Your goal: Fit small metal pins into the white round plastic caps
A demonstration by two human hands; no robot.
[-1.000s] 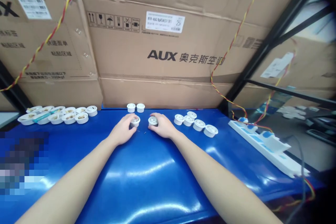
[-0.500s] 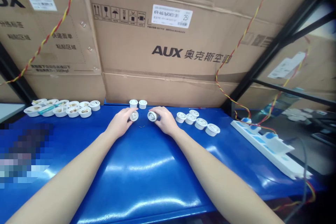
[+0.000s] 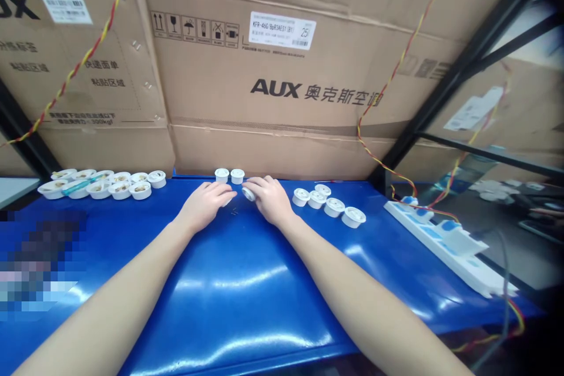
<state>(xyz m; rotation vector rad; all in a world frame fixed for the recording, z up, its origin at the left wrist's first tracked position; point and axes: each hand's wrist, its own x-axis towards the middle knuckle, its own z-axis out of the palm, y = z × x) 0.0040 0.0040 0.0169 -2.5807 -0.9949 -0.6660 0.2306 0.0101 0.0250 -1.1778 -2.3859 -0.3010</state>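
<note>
My left hand (image 3: 206, 205) is closed round a small white cup, of which only a sliver (image 3: 227, 202) shows under the fingers. My right hand (image 3: 269, 200) grips another small white cup (image 3: 249, 193), tilted on its side between thumb and fingers. A few tiny dark pieces (image 3: 234, 211) lie on the blue table (image 3: 238, 294) between and just below the hands. Behind them, two white cups (image 3: 222, 175) (image 3: 237, 176) stand upright side by side. Several more white cups (image 3: 334, 207) stand right of my right hand.
Several white cups with small contents (image 3: 120, 190) stand at the back left, a teal tool (image 3: 79, 184) lying across them. Cardboard (image 3: 273, 123) rises behind the table. At right are a white power strip (image 3: 449, 247), twisted wires (image 3: 374, 155) and a black frame (image 3: 409, 123).
Both hands have turned their cups, so the cup in my left hand is now mostly hidden. More tiny pieces show on the table between the hands. The view has shifted slightly.
</note>
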